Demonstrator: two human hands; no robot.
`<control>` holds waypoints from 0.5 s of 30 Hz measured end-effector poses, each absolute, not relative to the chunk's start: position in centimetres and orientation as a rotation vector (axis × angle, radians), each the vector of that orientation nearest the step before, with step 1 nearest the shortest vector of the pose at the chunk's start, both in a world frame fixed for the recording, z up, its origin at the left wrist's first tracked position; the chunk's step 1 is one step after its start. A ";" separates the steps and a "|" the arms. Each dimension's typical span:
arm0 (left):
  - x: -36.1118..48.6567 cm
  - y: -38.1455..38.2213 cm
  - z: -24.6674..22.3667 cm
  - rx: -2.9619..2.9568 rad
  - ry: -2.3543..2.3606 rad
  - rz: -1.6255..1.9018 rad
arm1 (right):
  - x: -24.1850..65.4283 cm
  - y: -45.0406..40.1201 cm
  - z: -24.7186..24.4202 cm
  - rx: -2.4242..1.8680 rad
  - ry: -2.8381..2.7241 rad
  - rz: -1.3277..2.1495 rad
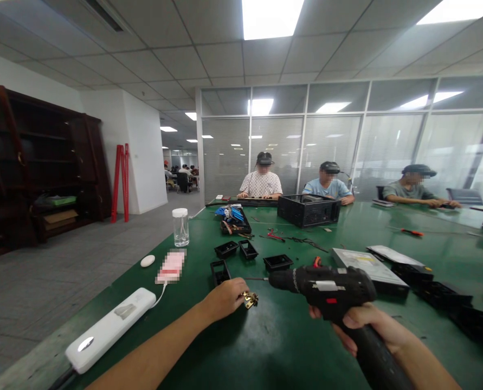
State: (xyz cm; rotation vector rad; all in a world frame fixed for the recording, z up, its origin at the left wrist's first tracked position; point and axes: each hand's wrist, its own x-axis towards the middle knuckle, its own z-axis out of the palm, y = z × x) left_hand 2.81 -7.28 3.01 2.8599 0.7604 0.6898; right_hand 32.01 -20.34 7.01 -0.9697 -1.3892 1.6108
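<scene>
My right hand (363, 325) is wrapped round the grip of a black cordless drill (326, 287). Its long thin bit (257, 279) points left, toward my other hand. My left hand (225, 297) is closed on a small brass-coloured metal part (250, 299), held just above the green table; its exact kind is unclear. Right behind the left fingers stands a black open plastic frame (220, 271), partly hidden by the hand. Whether the bit's tip touches anything cannot be made out.
More black plastic frames (277, 262) lie beyond my hands. A white power strip (113, 325), a clear jar (180, 227) and a white oval object (147, 261) line the left edge. Metal drives (369, 268) lie right, a black computer case (308, 210) farther back. Several people sit opposite.
</scene>
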 end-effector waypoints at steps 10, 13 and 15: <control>3.0 -10.3 2.3 2.869 1.441 0.586 | 31.4 -19.7 7.4 -0.733 -1.148 1.559; 2.9 -10.3 0.5 2.752 1.575 0.570 | 30.9 -19.4 7.4 -0.691 -1.066 1.522; 3.1 -10.1 -0.4 2.701 1.613 0.557 | 30.4 -19.4 7.4 -0.678 -1.026 1.477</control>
